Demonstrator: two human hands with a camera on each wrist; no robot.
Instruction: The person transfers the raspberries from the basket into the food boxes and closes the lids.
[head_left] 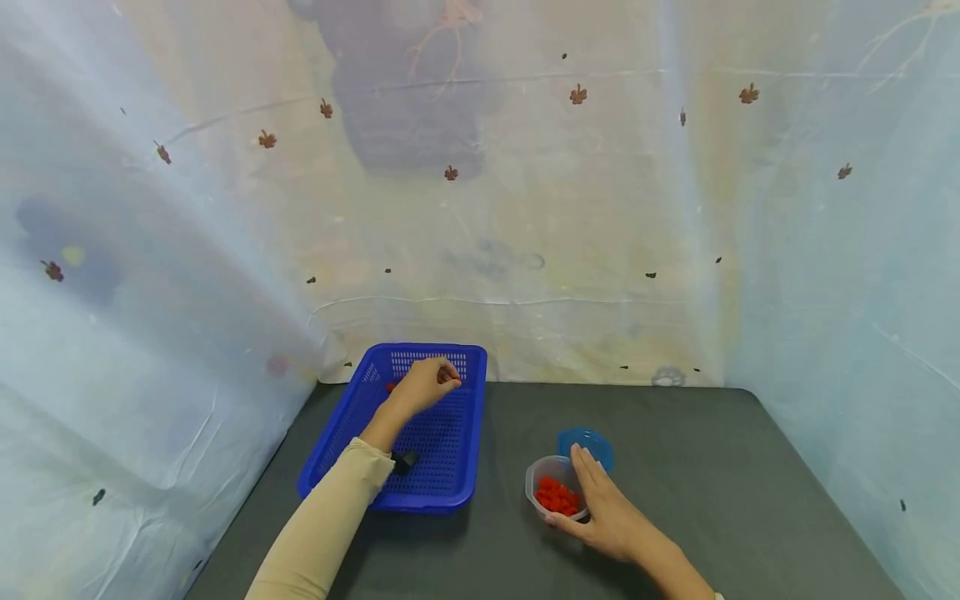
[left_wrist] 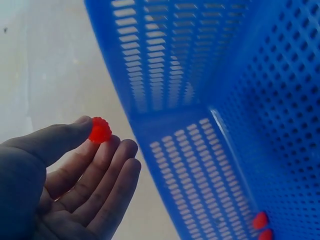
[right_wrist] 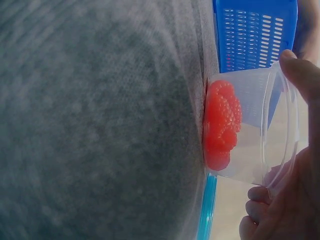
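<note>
My left hand (head_left: 422, 387) is above the far part of a blue perforated basket (head_left: 480, 425). Between thumb and fingertips it pinches a small red, bumpy raspberry-like piece (left_wrist: 101, 130). Two red pieces (left_wrist: 261, 221) lie inside the basket in the left wrist view. My right hand (head_left: 613, 515) holds a clear plastic tub (right_wrist: 250, 105) at its rim, thumb on one side and fingers on the other. The tub stands upright on the table. Several red raspberry-like pieces (right_wrist: 221, 125) cover its bottom.
A blue lid (head_left: 600, 450) lies on the dark table (head_left: 690, 450) just behind the tub. Beside my left cuff, a small dark object (head_left: 405, 462) shows against the basket. A pale patterned sheet (head_left: 525, 233) hangs behind the table and along its sides.
</note>
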